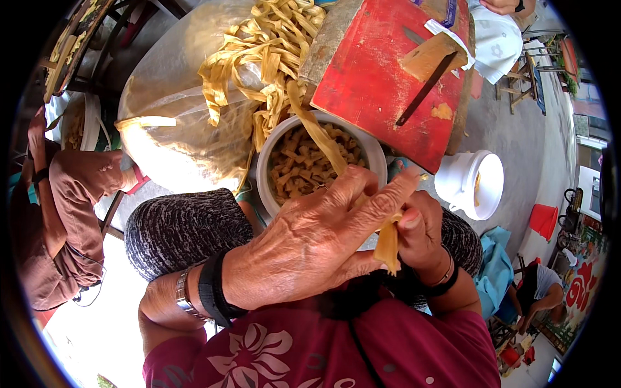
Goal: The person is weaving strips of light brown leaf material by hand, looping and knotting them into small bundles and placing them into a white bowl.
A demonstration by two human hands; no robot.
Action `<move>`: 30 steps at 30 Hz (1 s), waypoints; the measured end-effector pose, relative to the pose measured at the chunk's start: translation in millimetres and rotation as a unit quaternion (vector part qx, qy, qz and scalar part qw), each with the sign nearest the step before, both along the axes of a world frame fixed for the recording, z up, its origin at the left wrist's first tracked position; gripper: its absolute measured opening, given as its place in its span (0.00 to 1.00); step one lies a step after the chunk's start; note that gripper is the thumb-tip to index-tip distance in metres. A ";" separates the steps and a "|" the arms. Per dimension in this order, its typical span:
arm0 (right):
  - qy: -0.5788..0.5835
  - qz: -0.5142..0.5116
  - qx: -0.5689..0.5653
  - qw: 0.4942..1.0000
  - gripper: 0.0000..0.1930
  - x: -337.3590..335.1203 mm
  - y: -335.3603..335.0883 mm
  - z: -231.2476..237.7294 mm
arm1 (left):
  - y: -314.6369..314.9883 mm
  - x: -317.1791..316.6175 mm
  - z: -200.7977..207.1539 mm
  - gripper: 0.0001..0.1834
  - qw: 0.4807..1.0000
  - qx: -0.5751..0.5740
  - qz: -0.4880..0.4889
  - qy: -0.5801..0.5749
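A long, flat yellowish strip [318, 139], like a dried plant strip, runs down from the heap above into my hands. My left hand [304, 236] lies across it, fingers closed on it, with the index finger stretched toward the right. Beside it, my right hand [422, 236] pinches the strip between thumb and fingers. A short end [388, 247] hangs below the fingertips. Part of the strip is hidden by my left fingers. Just beyond my hands stands a round white bucket [262, 173], holding many short brownish-yellow pieces [310, 158].
A large clear plastic bag [174, 97] bears a heap of loose strips [272, 58]. At the upper right is a red board [369, 77] with a wooden block [430, 57]. A white pail [490, 184] lies tilted at right. A person in brown trousers [81, 194] sits at left.
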State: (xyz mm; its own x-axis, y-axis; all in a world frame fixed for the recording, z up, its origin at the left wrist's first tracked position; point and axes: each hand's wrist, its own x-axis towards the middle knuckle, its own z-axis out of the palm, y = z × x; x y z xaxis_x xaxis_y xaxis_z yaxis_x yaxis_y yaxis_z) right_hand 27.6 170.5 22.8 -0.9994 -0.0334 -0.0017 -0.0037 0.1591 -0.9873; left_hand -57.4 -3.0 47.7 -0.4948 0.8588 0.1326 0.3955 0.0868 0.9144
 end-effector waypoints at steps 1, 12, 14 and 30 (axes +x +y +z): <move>-0.010 0.003 0.006 1.000 0.24 -1.3 -1.7 0.7 | 1.1 1.6 -2.9 0.35 1.000 -0.001 0.015 0.008; -0.075 -0.120 0.054 0.988 0.48 -7.0 -13.8 -5.7 | 2.6 6.1 -25.4 0.23 0.981 0.132 0.001 -0.142; -0.116 -0.073 0.017 0.990 0.50 -3.2 -8.3 1.0 | 2.0 8.7 -23.3 0.24 0.950 0.146 -0.016 -0.275; -0.045 -0.094 0.028 0.994 0.25 6.1 12.9 -27.6 | -19.1 -19.0 -17.4 0.33 0.841 0.143 0.034 -0.520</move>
